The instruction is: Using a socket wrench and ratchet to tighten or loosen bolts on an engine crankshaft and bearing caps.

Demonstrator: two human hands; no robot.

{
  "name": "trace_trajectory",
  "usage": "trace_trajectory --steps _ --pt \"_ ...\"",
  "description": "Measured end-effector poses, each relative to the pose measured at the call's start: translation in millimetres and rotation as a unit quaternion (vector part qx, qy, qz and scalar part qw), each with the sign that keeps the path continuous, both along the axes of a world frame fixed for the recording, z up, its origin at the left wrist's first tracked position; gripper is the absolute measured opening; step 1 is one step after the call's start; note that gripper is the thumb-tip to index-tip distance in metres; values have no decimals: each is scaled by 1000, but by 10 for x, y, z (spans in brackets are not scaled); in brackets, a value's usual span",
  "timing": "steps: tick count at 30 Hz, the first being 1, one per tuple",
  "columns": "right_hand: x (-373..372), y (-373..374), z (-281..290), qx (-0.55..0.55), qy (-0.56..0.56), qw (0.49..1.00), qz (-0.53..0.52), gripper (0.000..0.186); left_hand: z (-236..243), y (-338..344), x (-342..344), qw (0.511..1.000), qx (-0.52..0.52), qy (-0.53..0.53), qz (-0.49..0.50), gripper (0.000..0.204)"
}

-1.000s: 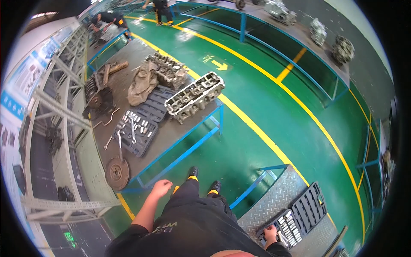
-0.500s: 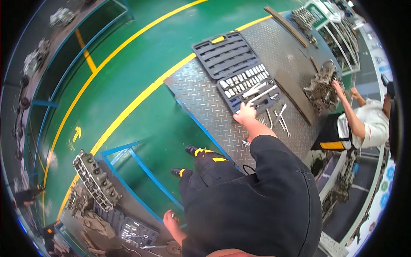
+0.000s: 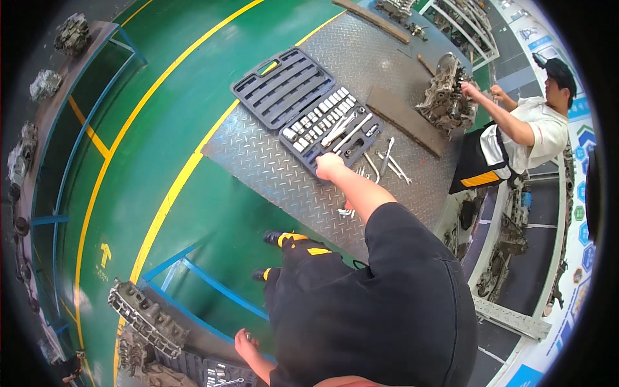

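Over the tool case (image 3: 284, 89), we're holding our right hand (image 3: 329, 166), finger grip unclear, just short of a silver bar (image 3: 354, 133) slanting away rightward.

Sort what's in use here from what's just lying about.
In use:
Open socket case, right hand at its edge
Small metal piece, it seems, in left hand

Lying about:
Loose wrenches
Brown board
Metal engine part, lower left
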State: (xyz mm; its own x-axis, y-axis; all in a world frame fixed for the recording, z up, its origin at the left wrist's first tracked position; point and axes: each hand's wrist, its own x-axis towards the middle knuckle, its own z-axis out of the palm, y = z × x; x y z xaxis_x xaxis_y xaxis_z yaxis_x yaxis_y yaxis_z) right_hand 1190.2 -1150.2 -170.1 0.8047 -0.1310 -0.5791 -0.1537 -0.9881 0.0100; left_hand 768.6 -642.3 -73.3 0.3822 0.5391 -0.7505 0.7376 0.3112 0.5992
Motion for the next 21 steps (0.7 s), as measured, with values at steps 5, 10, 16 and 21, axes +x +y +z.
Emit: trace_trajectory --steps 5,10,16,21 --pt "-279 -195 349 287 -101 943 -137 27 11 -190 -70 997 -55 -12 46 16" --pt "-1132 1251 1201 604 135 777 114 33 264 -716 23 980 -131 -136 67 21" --pt "-2373 2853 2077 611 452 523 386 33 1022 -1467 -710 885 -154 -372 234 36" --pt "-3824 2980 2485 469 578 378 551 18 1373 -2450 -2260 889 37 -289 352 26"
